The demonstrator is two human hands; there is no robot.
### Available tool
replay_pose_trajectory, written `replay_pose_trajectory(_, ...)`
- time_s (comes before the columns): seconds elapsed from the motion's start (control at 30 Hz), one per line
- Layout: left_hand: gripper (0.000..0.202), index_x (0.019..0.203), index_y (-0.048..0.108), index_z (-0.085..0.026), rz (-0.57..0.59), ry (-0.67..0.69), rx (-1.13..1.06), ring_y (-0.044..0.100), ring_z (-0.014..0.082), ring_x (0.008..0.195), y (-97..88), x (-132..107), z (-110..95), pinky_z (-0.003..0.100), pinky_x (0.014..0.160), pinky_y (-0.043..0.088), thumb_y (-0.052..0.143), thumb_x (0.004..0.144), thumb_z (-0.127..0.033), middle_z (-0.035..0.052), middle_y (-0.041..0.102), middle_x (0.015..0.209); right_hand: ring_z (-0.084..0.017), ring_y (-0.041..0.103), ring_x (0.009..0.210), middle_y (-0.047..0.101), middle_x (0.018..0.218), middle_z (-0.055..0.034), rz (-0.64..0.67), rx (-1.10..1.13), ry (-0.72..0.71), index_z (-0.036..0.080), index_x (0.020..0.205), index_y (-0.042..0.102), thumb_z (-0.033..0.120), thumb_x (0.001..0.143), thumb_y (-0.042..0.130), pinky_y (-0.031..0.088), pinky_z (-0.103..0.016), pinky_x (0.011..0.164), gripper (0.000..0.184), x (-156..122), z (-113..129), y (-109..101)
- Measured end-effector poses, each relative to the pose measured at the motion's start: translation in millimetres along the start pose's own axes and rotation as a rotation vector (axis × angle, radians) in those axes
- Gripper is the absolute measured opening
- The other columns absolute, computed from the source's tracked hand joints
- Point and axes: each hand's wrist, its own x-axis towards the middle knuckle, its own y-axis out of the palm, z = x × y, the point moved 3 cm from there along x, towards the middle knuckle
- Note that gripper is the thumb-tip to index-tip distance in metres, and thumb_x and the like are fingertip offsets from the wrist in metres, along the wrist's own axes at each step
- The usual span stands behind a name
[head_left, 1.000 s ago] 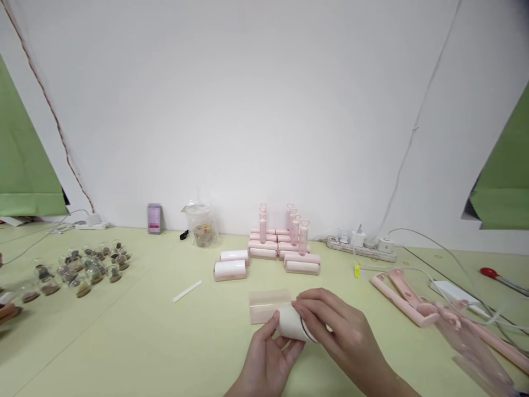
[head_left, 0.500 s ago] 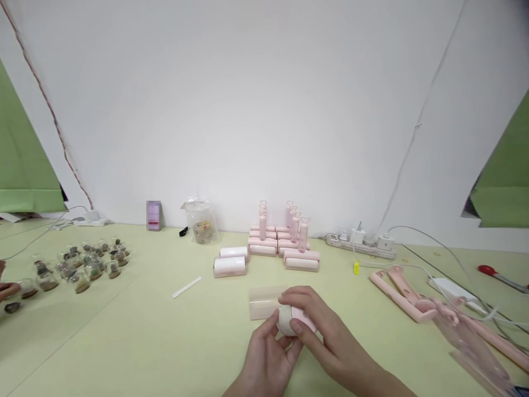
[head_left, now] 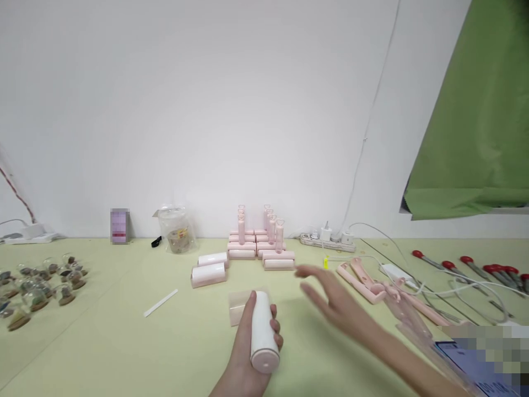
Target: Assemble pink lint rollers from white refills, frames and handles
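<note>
My left hand (head_left: pixel 248 342) is wrapped round a lint roller head (head_left: pixel 264 325), a white roll with a pale pink end facing me. My right hand (head_left: pixel 324 292) is off the roll, its fingers stretched out and apart above the table, holding nothing. Just behind the roll lies a clear pinkish curved cover (head_left: pixel 237 309), partly hidden by it. To the right of my right hand are pink lint roller handle parts (head_left: pixel 359 284) and clear pink plastic pieces. Two white rolls in covers (head_left: pixel 209 274) lie further back on the left.
Pink lint rollers with upright handles (head_left: pixel 279 260) stand in rows by the wall. A white strip (head_left: pixel 161 302) lies on the left, near several small glass domes (head_left: pixel 37 298). A power strip (head_left: pixel 328 243), cables and red-tipped tools (head_left: pixel 450 266) are on the right, with a phone (head_left: pixel 475 366) nearer.
My right hand has let go of the roll and moved right, opening. My left hand has turned the roll more upright with its end towards me. The view has swung right.
</note>
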Motion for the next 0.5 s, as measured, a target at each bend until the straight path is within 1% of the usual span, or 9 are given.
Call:
replay_pose_trajectory(0.07,0.022,0.08,0.052,-0.014,-0.011,0.019,0.004,0.05,0.0066,0.041,-0.9,-3,-4,0.016,0.034,0.041,0.06,0.074,-0.033,0.0011,0.057,0.068,-0.025,0.057,0.09,0.066,0.087,-0.0093,-0.005,-0.126,0.141,0.018,0.098,0.057,0.027,0.085,0.045,0.04,-0.044,0.082,0.02,13,-51,5)
replay_pose_trajectory(0.1,0.022,0.079,0.052,-0.014,-0.02,0.028,0.021,0.048,0.006,0.04,-1.9,-5,-7,0.016,0.033,0.041,0.059,0.074,-0.034,0.0006,0.056,0.067,-0.027,0.057,0.087,0.065,0.083,-0.0107,-0.005,-0.178,0.2,0.015,0.089,0.059,0.025,0.082,0.051,0.039,-0.048,0.081,0.015,17,-75,9)
replay_pose_trajectory(0.13,0.023,0.079,0.052,-0.013,-0.031,0.034,0.039,0.047,0.0055,0.039,-3.2,-6,-9,0.016,0.033,0.041,0.058,0.075,-0.035,0.0002,0.055,0.067,-0.026,0.057,0.088,0.064,0.085,-0.0103,-0.008,-0.219,0.248,0.012,0.088,0.059,0.025,0.081,0.053,0.039,-0.048,0.081,0.016,19,-96,14)
replay_pose_trajectory(0.17,0.024,0.079,0.052,-0.012,-0.039,0.04,0.059,0.046,0.0052,0.039,-4.5,-7,-10,0.016,0.032,0.04,0.057,0.076,-0.035,0.0,0.054,0.066,-0.022,0.057,0.088,0.062,0.091,-0.0073,-0.003,-0.25,0.283,0.012,0.092,0.058,0.026,0.082,0.053,0.041,-0.045,0.08,0.018,19,-113,19)
replay_pose_trajectory(0.23,0.026,0.08,0.052,-0.012,-0.038,0.066,0.099,0.045,0.0049,0.04,-6.3,-7,-13,0.016,0.031,0.04,0.056,0.077,-0.037,0.0,0.053,0.068,-0.019,0.056,0.089,0.059,0.1,-0.0053,0.009,-0.285,0.313,0.014,0.098,0.056,0.03,0.084,0.052,0.043,-0.041,0.079,0.022,14,-138,29)
replay_pose_trajectory(0.3,0.027,0.081,0.052,-0.013,-0.023,0.103,0.124,0.045,0.005,0.041,-7.3,-5,-14,0.016,0.032,0.04,0.055,0.077,-0.04,0.0,0.053,0.072,-0.02,0.056,0.09,0.059,0.099,-0.006,0.017,-0.289,0.317,0.014,0.1,0.055,0.031,0.085,0.048,0.042,-0.042,0.079,0.024,8,-151,35)
replay_pose_trajectory(0.37,0.029,0.083,0.051,-0.014,-0.02,0.123,0.132,0.045,0.0049,0.042,-8.5,-4,-14,0.017,0.032,0.041,0.055,0.076,-0.042,-0.0001,0.053,0.073,-0.025,0.056,0.091,0.06,0.097,-0.0108,0.004,-0.263,0.333,0.014,0.105,0.052,0.028,0.088,0.038,0.041,-0.044,0.077,0.026,4,-158,37)
replay_pose_trajectory(0.43,0.03,0.085,0.049,-0.015,-0.036,0.128,0.127,0.046,0.0049,0.042,-10.5,-2,-14,0.017,0.033,0.041,0.055,0.076,-0.043,-0.0001,0.052,0.073,-0.028,0.055,0.092,0.059,0.096,-0.015,-0.019,-0.207,0.361,0.013,0.116,0.043,0.024,0.088,0.025,0.042,-0.044,0.075,0.035,3,-158,36)
replay_pose_trajectory(0.5,0.031,0.087,0.048,-0.016,-0.046,0.124,0.127,0.046,0.005,0.042,-12.4,-1,-13,0.017,0.033,0.041,0.054,0.076,-0.044,0.0,0.052,0.073,-0.027,0.055,0.095,0.057,0.099,-0.0154,-0.028,-0.132,0.373,0.013,0.123,0.034,0.025,0.087,0.017,0.042,-0.041,0.076,0.041,4,-152,39)
